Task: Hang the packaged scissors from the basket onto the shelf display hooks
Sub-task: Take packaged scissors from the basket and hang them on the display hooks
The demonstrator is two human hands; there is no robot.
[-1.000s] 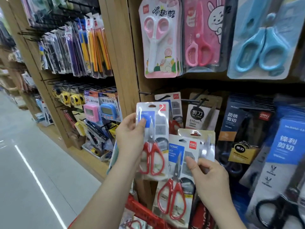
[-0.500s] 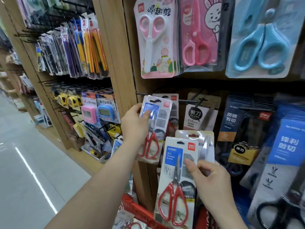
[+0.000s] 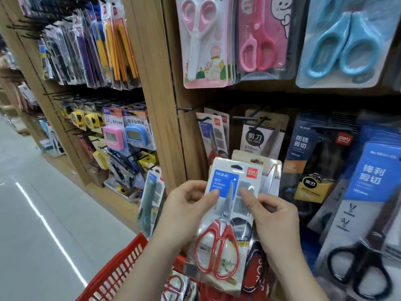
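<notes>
Now the left hand (image 3: pixel 186 206) has joined the right hand (image 3: pixel 274 216) pinching the scissors packet (image 3: pixel 223 237).

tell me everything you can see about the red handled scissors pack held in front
The scissors pack is a flat white card under glossy clear plastic, with a blue label, a red logo and a hang hole at top. Steel blades point up; red loop handles sit low. It is upright, slightly tilted, above the red basket. The left hand pinches its left edge, the right hand its right edge, thumbs on front. More packs sit behind it.
</notes>
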